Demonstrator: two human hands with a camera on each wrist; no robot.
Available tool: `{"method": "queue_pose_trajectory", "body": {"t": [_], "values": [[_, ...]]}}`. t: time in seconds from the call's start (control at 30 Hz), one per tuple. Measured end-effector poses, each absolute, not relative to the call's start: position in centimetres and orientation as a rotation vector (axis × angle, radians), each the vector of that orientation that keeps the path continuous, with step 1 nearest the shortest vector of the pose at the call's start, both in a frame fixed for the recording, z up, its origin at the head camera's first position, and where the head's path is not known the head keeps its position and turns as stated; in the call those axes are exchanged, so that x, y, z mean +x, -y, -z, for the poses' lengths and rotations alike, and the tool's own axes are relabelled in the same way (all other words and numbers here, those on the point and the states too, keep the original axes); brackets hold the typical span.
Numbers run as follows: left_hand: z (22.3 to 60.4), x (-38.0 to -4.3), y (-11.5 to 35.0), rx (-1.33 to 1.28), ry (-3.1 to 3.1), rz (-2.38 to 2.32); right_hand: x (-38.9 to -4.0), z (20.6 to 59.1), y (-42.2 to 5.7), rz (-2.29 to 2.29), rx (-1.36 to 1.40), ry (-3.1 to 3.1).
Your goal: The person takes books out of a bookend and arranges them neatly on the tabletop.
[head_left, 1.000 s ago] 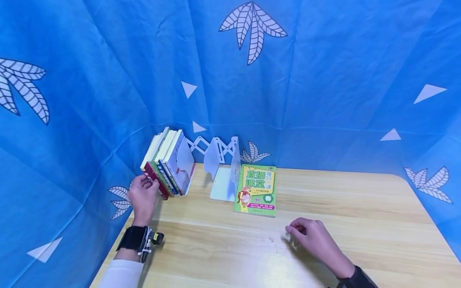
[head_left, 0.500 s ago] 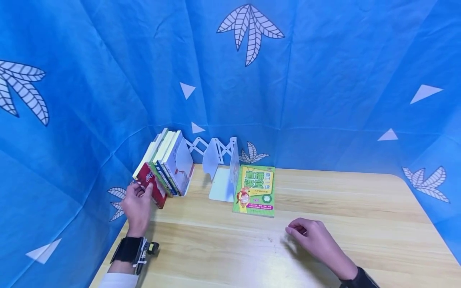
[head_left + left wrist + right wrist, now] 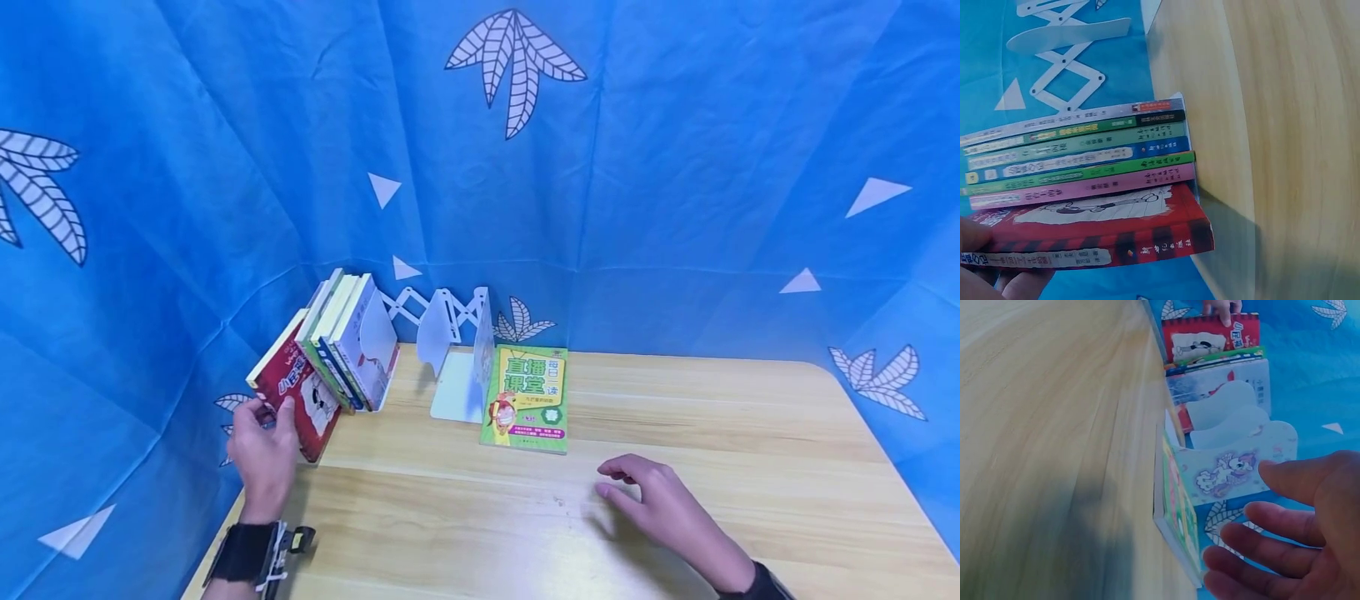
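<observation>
My left hand [image 3: 264, 454] pinches a red book [image 3: 303, 392] near its upper front corner, thumb on the cover and fingers behind. The red book is tilted and pulled partly forward from the row of books [image 3: 348, 337] at the table's left. In the left wrist view, its red-and-black striped spine [image 3: 1166, 242] lies just beside a pink spine [image 3: 1085, 186]. My right hand [image 3: 660, 508] hovers over the table at the right, fingers loosely bent and nothing in them. A green book [image 3: 525, 400] lies face up near the back, left of that hand.
A white expandable bookend [image 3: 442, 329] with folding lattice arms stands at the back, its pony-printed end panel [image 3: 1229, 469] beside the green book. Blue cloth [image 3: 675, 167] hangs behind and to the left of the wooden table [image 3: 465, 517].
My left hand has drawn the red book out toward the front left, away from the row, so more of its cover shows. The right hand's thumb and fingers have spread slightly apart.
</observation>
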State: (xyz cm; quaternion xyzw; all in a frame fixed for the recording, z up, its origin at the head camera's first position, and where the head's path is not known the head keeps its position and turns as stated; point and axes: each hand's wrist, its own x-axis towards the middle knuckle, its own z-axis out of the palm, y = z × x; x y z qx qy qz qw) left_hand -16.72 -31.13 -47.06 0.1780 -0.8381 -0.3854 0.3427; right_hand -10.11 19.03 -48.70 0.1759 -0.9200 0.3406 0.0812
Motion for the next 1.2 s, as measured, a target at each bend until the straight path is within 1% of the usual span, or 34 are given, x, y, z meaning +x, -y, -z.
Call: {"method": "queue_pose_trajectory", "body": {"t": [0.37, 0.83, 1.2], "values": [[45.7, -14.8, 31.6, 0.483, 2.137, 0.932, -9.6, 48.2, -18.6, -0.918, 0.56, 2.731], [43.5, -11.9, 32.4, 0.63, 2.196, 0.967, -9.4, 47.9, -18.4, -0.909, 0.62, 2.707], [41.4, -9.7, 31.2, 0.581, 2.123, 1.009, -9.3, 47.7, -18.2, -0.915, 0.619, 2.719]]}}
